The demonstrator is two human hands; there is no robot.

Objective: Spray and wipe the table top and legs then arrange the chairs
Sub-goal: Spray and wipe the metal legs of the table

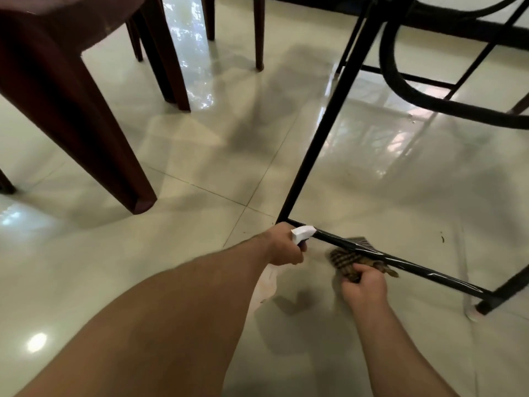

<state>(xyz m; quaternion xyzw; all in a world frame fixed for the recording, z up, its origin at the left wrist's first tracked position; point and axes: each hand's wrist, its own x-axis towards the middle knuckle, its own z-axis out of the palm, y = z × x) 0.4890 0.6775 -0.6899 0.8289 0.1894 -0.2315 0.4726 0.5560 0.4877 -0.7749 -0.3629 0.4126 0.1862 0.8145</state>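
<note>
**Floor-level view under the bench.** A pale, glossy tile floor (200, 156) fills most of the field and mirrors window light. At left stands a dark brown plastic chair (57, 90) with its legs on the tiles. Further dark chair legs (259, 32) show behind it.

At right, a black metal bench leg (318, 138) slants down to a corner near the centre. From that corner a low crossbar (429, 275) runs rightward to a foot (486, 306) resting on the floor. A curved black brace (386, 58) arcs behind the leg at upper right.

Two bare forearms enter from the bottom edge. The left hand (282, 246) lies at the corner where leg meets crossbar, its grip clenched round a spray bottle (302, 233). Only the bottle's white head shows, at the bar.

The right hand (362, 285) is near the left but apart from it, just below the crossbar. Its grip is closed on a brown-and-black checked cloth (343, 260). The cloth is bunched under the bar and laps up behind it, touching it; blur softens its edges.
</note>
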